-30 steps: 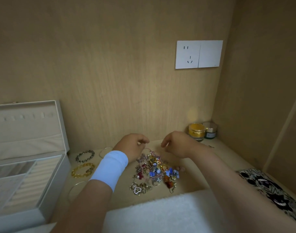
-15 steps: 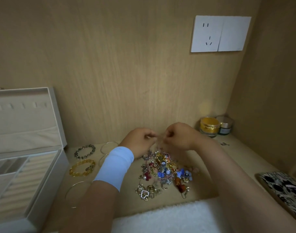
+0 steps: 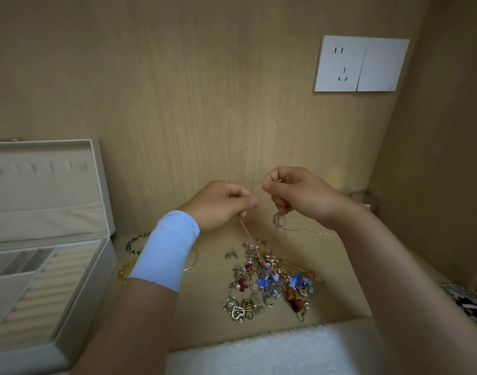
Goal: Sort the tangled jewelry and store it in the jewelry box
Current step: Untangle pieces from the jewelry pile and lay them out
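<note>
I'm working inside a wooden alcove. Its back wall [image 3: 205, 104] rises just beyond both grips, and a side wall [image 3: 448, 158] closes in well to the right of the right grip. The surface [image 3: 205, 307] has bare room directly under and between the grips. Its near edge is covered by a white fluffy cloth [image 3: 259, 350] below my forearms.

The jewelry box [image 3: 83, 293] stands open well to the left of the left grip. Its lid [image 3: 42, 190] is upright against the back wall, and its ridged trays face up. A patterned pouch [image 3: 467, 301] sits far right of the right grip at the surface's edge. A socket plate [image 3: 360, 63] is high on the wall above the right grip.

The tangled pile [image 3: 270, 280] lies on the surface below both grips, nearer to me than they are.

The left grip [image 3: 221, 204] and right grip [image 3: 299, 193] are raised above the surface and nearly touch. Each pinches the same pink cord [image 3: 244, 228] between thumb and fingertips. The cord is short and slanted between the two pinches. Below the left grip it drops steeply, its long axis nearly vertical and its lower end buried in the pile.

A thin silvery chain [image 3: 305, 230] hangs under the right grip and trails off to the right. Whether that grip holds it I cannot tell.

A dark beaded bracelet [image 3: 134, 242] and an amber bracelet [image 3: 125, 269] lie left of the left wrist, partly hidden by its white wristband [image 3: 164, 250].
</note>
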A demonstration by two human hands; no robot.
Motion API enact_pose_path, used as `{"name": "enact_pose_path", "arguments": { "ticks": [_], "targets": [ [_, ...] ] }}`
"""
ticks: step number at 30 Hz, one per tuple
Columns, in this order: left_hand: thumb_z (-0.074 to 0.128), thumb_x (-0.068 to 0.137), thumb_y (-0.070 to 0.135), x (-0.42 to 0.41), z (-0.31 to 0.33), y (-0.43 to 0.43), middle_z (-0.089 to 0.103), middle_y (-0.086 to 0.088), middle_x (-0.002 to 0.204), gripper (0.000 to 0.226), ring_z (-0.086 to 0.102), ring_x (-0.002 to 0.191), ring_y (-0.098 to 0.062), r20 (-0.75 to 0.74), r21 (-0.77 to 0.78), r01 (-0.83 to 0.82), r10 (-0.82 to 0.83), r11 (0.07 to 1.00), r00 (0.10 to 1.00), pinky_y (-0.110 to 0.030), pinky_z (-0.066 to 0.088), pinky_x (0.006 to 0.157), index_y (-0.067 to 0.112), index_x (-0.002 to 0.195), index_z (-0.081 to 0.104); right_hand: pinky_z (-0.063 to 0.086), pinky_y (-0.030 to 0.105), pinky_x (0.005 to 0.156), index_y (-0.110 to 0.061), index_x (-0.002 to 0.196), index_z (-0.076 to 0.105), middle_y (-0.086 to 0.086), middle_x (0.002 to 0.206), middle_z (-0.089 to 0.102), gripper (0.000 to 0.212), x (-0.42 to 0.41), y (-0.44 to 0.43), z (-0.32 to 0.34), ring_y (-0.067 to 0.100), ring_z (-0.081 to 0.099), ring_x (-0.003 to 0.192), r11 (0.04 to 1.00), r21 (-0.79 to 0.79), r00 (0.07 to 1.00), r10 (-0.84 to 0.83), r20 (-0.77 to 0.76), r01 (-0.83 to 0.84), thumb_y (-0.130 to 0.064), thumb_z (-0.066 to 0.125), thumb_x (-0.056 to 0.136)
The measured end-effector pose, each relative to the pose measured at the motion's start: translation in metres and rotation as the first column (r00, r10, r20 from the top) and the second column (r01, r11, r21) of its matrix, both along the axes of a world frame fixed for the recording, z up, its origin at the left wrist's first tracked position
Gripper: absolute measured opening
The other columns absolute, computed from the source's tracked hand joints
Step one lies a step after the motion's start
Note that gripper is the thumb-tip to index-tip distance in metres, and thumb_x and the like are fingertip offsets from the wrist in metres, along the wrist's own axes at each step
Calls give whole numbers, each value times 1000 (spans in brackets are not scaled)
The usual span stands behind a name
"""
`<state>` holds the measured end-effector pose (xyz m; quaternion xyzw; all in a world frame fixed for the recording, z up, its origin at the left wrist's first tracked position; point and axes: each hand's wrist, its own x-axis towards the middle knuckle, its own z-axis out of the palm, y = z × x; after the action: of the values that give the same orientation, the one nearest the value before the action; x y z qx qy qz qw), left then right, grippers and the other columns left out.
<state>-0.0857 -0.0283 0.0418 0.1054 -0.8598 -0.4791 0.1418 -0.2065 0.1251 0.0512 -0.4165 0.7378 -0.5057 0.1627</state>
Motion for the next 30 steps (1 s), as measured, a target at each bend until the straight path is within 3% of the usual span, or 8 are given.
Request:
{"name": "enact_pose_path", "arguments": {
  "ticks": [5,8,10,12,15,22,26,30],
  "targets": [
    [64,94,22,8,20,1,62,4,68,12,54,63,-8,-142,61,5,3,998,990,-16,44,67,18,93,75,55,45,73,-12,94,61,-2,55,43,12,7,1,4,18,54,52,995,-19,990,104,96,-102,-20,56,102],
    [58,98,17,11,26,7,48,7,51,14,53,55,-14,-161,259,76,-35,963,986,-35,57,77,14,93,71,57,43,67,-11,95,61,1,62,42,11,7,2,4,16,45,51,983,-33,972,183,145,-180,-20,58,100],
    [55,100,16,13,30,8,37,4,51,15,43,47,-12,-188,364,100,-32,926,982,-39,61,64,12,93,68,53,35,59,-10,99,67,0,65,47,9,6,3,3,16,47,53,977,15,971,208,119,-212,-17,60,99],
    [53,101,16,16,34,7,33,3,53,15,35,44,-10,-223,377,105,-19,920,975,-28,52,46,13,93,66,50,30,56,-9,105,70,1,69,56,13,2,6,1,14,52,56,967,91,968,228,107,-238,-14,59,99],
    [52,101,18,23,40,2,33,4,55,16,32,43,-10,-229,354,86,-3,931,974,-21,38,40,15,93,66,47,30,55,-7,106,71,5,76,63,19,-1,9,-2,16,56,57,950,159,957,246,157,-270,-17,56,102],
    [47,101,17,30,39,-11,35,2,52,20,35,41,-14,-122,331,11,31,944,992,-23,43,41,12,88,62,55,36,82,-9,112,72,7,66,65,30,4,8,1,25,68,72,957,146,966,236,103,-249,-25,47,105],
    [53,96,10,28,37,-12,49,-8,66,11,43,46,-19,23,284,-42,37,958,999,-29,50,43,6,90,61,45,30,50,-11,103,69,0,58,36,35,19,2,15,14,36,48,982,-93,976,178,128,-167,-31,40,108],
    [68,89,19,18,22,-1,65,-15,97,35,41,46,-12,184,217,96,-137,971,973,-30,53,51,15,123,61,25,23,46,-9,97,66,0,58,35,34,32,-5,24,9,30,46,983,-137,992,124,22,-120,-29,41,108]
  ]
}}
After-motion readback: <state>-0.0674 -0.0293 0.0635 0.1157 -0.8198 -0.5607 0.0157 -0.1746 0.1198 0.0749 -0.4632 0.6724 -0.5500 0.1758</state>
